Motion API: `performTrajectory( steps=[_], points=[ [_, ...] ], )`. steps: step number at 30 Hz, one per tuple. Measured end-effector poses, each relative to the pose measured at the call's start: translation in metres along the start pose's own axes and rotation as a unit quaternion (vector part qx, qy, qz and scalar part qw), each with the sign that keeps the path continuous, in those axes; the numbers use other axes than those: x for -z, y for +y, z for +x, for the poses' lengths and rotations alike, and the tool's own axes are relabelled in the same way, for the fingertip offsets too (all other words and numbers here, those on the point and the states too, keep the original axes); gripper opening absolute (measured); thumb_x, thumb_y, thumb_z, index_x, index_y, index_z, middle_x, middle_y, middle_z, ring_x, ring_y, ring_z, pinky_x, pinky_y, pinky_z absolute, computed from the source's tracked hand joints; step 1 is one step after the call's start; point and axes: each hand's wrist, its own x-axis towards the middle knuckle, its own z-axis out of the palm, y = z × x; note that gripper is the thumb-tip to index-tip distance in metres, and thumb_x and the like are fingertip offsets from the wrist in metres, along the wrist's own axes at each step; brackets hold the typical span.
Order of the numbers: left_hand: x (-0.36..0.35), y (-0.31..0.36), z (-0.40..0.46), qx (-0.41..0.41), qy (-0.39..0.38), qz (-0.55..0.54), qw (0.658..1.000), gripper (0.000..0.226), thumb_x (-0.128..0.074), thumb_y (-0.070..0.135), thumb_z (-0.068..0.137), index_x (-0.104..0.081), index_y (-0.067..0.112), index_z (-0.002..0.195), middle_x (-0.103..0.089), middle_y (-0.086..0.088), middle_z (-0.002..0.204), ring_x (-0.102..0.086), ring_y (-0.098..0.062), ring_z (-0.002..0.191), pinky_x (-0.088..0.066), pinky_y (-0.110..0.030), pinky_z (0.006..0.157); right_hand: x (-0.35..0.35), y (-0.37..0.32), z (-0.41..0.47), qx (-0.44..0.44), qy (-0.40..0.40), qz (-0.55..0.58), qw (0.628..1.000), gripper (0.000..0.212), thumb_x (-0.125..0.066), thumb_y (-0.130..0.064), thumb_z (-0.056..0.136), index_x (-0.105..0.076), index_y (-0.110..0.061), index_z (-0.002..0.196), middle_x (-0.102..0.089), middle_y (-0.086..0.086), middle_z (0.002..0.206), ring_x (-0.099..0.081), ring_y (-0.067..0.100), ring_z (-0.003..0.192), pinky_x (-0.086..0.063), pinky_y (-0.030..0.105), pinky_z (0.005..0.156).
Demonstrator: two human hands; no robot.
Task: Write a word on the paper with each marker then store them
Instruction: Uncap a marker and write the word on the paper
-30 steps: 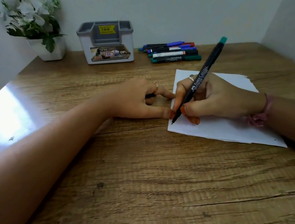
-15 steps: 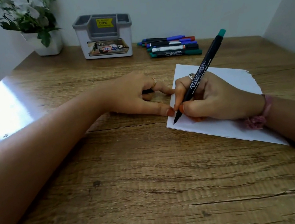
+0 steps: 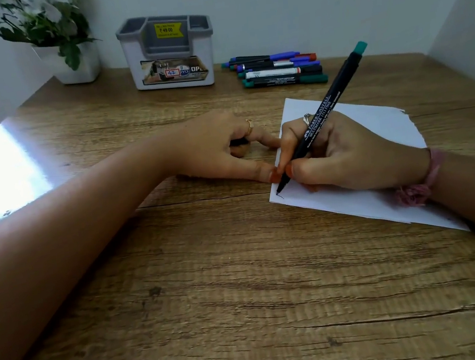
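A black green-ended marker (image 3: 321,120) is gripped by the right hand (image 3: 348,152), its tip set on the paper's (image 3: 374,118) near-left corner. A dark cap (image 3: 238,142) is enclosed by the curled left hand (image 3: 213,149) on the worktop (image 3: 213,274).

potted plant (image 3: 56,31) on wooden desk (image 3: 215,289)

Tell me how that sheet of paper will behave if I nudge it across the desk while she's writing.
The paper looks thin and light, so it would probably slide easily on the smooth desk. The right hand rests on it, which likely pins it for now. Its torn far edge suggests it could crumple or tear rather than push stiffly.
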Motion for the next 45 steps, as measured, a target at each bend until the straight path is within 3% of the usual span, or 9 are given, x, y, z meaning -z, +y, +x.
performTrajectory(
  steps=[2, 6, 13, 16, 19, 29, 33, 39, 45],
  points=[
    [0.0001, 0.0003, 0.0001, -0.001, -0.003, -0.007, 1.0, 0.039, -0.051, 0.071, 0.062, -0.046, 0.054, 0.096, -0.034, 0.01, 0.051, -0.038, -0.004, 0.049, -0.028, -0.025, 0.053, 0.0, -0.0002, 0.0009, 0.0, -0.004, 0.001, 1.0, 0.007, -0.06, -0.018, 0.074, -0.065, -0.017, 0.078, -0.064, 0.027, 0.069, -0.057, 0.01, 0.049, -0.045, 0.019, 0.05],
    [0.0001, -0.001, 0.0004, -0.004, -0.002, -0.012, 1.0, 0.054, -0.048, 0.077, 0.059, -0.045, 0.053, 0.107, -0.043, 0.013, 0.048, -0.038, -0.004, 0.048, -0.027, -0.024, 0.053, 0.0016, -0.0002, -0.0002, 0.0, -0.013, 0.015, 1.0, 0.006, -0.059, -0.017, 0.073, -0.063, -0.013, 0.075, -0.061, 0.007, 0.059, -0.053, 0.007, 0.047, -0.043, 0.017, 0.048],
    [-0.0006, -0.0019, 0.0011, -0.013, 0.002, -0.011, 1.0, 0.059, -0.053, 0.077, 0.065, -0.048, 0.047, 0.115, -0.041, 0.015, 0.047, -0.038, -0.004, 0.047, -0.026, -0.023, 0.053, 0.0016, -0.0001, -0.0001, -0.012, 0.001, 0.0, 1.0, 0.007, -0.058, -0.019, 0.071, -0.064, -0.015, 0.074, -0.062, 0.016, 0.062, -0.052, 0.01, 0.047, -0.042, 0.019, 0.046],
    [0.0001, -0.0014, 0.001, -0.008, -0.002, -0.007, 1.0, 0.056, -0.052, 0.071, 0.066, -0.048, 0.046, 0.117, -0.043, 0.019, 0.048, -0.04, -0.002, 0.049, -0.026, -0.023, 0.053, 0.0027, -0.0006, -0.0008, -0.01, -0.001, -0.001, 1.0, 0.007, -0.058, -0.018, 0.072, -0.063, -0.013, 0.073, -0.058, 0.002, 0.057, -0.051, 0.006, 0.047, -0.041, 0.017, 0.046],
    [-0.0004, -0.0019, 0.0007, -0.012, 0.004, -0.015, 1.0, 0.059, -0.053, 0.071, 0.067, -0.05, 0.044, 0.119, -0.042, 0.015, 0.047, -0.038, -0.003, 0.047, -0.024, -0.018, 0.05, 0.0026, -0.0021, -0.0013, -0.017, -0.001, 0.012, 1.0, 0.001, -0.062, -0.011, 0.073, -0.062, -0.012, 0.072, -0.06, 0.015, 0.062, -0.05, 0.005, 0.046, -0.041, 0.016, 0.047],
    [-0.0003, -0.0012, 0.0001, -0.013, 0.007, -0.019, 1.0, 0.062, -0.052, 0.068, 0.063, -0.053, 0.041, 0.119, -0.038, 0.012, 0.045, -0.035, -0.006, 0.046, -0.025, -0.017, 0.048, 0.0009, -0.0015, 0.0012, -0.03, 0.026, 0.003, 0.999, 0.006, -0.058, -0.005, 0.075, -0.061, -0.01, 0.072, -0.056, -0.005, 0.055, -0.048, 0.002, 0.046, -0.039, 0.012, 0.047],
    [0.0002, 0.0006, 0.0003, -0.008, 0.003, -0.023, 1.0, 0.057, -0.053, 0.067, 0.063, -0.051, 0.045, 0.115, -0.036, 0.013, 0.044, -0.036, -0.006, 0.046, -0.025, -0.017, 0.048, 0.0027, -0.0013, 0.0002, -0.028, 0.004, 0.003, 1.0, 0.011, -0.061, -0.017, 0.073, -0.06, -0.006, 0.072, -0.055, 0.021, 0.061, -0.046, 0.003, 0.047, -0.038, 0.015, 0.047],
    [0.0005, 0.0015, -0.0006, -0.009, 0.005, -0.02, 1.0, 0.057, -0.053, 0.067, 0.064, -0.052, 0.044, 0.116, -0.039, 0.013, 0.046, -0.037, -0.004, 0.046, -0.024, -0.017, 0.049, 0.002, -0.002, 0.0014, -0.032, 0.021, -0.004, 0.999, 0.004, -0.059, -0.007, 0.075, -0.059, -0.007, 0.071, -0.057, 0.029, 0.069, -0.048, 0.003, 0.047, -0.039, 0.013, 0.047],
    [0.0011, 0.0039, -0.0001, -0.003, -0.006, -0.019, 1.0, 0.057, -0.049, 0.07, 0.06, -0.049, 0.046, 0.112, -0.043, 0.015, 0.046, -0.039, -0.002, 0.047, -0.024, -0.023, 0.052, 0.0024, -0.0029, 0.0008, -0.032, 0.011, -0.007, 0.999, 0.007, -0.062, -0.014, 0.072, -0.058, -0.008, 0.071, -0.058, 0.037, 0.076, -0.048, 0.002, 0.045, -0.039, 0.012, 0.045]
  ],
)
